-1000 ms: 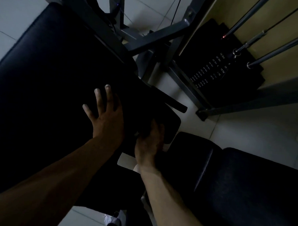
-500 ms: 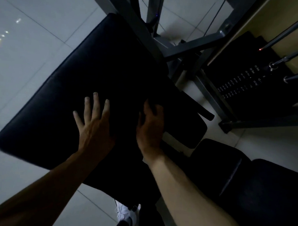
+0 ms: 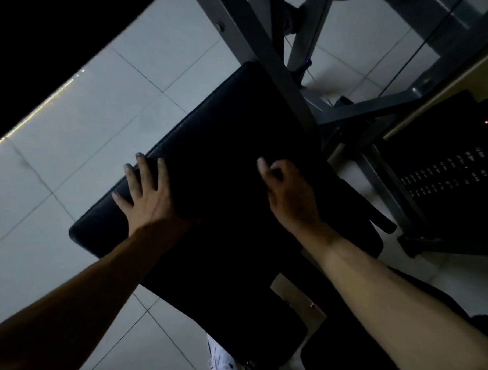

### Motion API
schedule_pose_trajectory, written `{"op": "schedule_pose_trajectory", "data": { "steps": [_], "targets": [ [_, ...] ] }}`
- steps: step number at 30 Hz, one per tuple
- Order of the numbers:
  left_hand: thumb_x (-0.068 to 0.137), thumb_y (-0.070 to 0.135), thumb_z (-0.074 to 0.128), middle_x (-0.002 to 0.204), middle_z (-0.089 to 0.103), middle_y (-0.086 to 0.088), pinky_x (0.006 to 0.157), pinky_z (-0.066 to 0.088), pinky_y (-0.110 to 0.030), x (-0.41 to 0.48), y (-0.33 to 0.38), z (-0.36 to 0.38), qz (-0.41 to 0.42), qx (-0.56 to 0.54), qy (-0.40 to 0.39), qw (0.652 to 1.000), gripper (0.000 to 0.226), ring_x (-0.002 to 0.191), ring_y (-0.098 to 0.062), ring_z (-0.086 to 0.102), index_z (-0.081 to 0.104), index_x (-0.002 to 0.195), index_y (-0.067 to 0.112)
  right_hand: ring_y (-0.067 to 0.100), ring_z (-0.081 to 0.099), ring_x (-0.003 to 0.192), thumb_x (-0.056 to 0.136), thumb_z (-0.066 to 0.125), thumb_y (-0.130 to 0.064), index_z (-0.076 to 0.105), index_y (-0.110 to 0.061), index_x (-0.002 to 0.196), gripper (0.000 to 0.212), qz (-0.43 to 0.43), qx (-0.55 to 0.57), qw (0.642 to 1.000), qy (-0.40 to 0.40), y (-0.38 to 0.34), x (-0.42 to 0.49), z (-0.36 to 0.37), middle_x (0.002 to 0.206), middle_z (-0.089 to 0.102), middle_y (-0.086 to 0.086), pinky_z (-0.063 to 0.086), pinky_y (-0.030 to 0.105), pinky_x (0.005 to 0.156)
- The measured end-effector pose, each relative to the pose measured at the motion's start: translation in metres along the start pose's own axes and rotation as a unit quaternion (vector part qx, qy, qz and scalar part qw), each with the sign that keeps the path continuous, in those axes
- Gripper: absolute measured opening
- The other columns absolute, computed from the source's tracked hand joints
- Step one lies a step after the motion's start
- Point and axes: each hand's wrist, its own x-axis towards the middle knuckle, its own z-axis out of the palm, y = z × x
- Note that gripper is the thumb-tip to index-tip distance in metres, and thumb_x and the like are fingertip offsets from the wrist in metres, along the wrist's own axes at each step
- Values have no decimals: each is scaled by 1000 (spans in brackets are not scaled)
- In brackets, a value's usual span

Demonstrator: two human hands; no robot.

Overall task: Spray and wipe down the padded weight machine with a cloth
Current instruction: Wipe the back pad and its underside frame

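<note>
Black padding point(image 3: 227, 145) at frame centre looked soft, slippery; left hand point(image 3: 150, 197) lay flat, released; right hand point(image 3: 289, 198) curled, grip unclear.

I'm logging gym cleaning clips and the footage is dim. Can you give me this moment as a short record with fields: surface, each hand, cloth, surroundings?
surface: large black padded bench cushion on a grey steel machine frame
left hand: flat, fingers spread, near the pad's left edge
right hand: on the pad, fingers curled; too dark to tell whether it holds anything
cloth: none discernible
spray bottle: not in view
surroundings: pale tiled floor; black weight stack at right
</note>
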Motion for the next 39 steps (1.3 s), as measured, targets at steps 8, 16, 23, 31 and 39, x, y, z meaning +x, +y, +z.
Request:
{"op": "schedule_pose_trajectory", "data": {
  "steps": [8, 16, 23, 31, 39],
  "targets": [
    [59, 63, 89, 164, -35, 2, 119, -1, -70, 3, -3, 3, -12, 15, 4, 1000, 149, 153, -31, -26, -19, 158, 34, 37, 57, 107, 95, 61, -13, 54, -5, 146, 52, 206, 52, 973, 94, -49, 50, 22, 121, 57, 22, 48, 44, 93],
    [70, 51, 89, 167, -28, -3, 126, 8, -58, -12, -35, -9, -7, 35, 11, 999, 141, 156, -28, -14, -16, 160, 27, 31, 57, 102, 102, 52, -29, 64, -23, 130, 31, -87, 73, 982, -153, -99, 26, 15, 114, 58, 8, 53, 43, 86],
    [61, 58, 91, 169, -20, -1, 121, 3, -69, -15, -41, -4, -64, -1, 11, 998, 146, 156, -31, -14, -11, 161, 28, 28, 57, 110, 98, 54, -20, 59, -25, 140, 43, 245, 71, 961, 104, -43, 118, 4, 128, 56, 11, 42, 27, 86],
    [62, 58, 89, 170, -12, 2, 123, 8, -64, -15, -43, 0, -79, -12, 41, 996, 141, 157, -25, -9, -6, 162, 26, 31, 56, 86, 91, 54, -22, 66, -21, 133, 44, -132, 67, 987, -62, -165, 75, 49, 105, 56, 8, 53, 41, 59],
    [56, 66, 88, 171, -9, 3, 123, 10, -64, -16, -51, 2, -58, -21, 56, 997, 146, 157, -22, -7, -1, 162, 19, 22, 61, 101, 98, 64, -18, 62, -23, 138, 41, 196, 74, 974, 89, -80, 173, 11, 124, 51, 5, 56, 36, 92]
  ]
}}
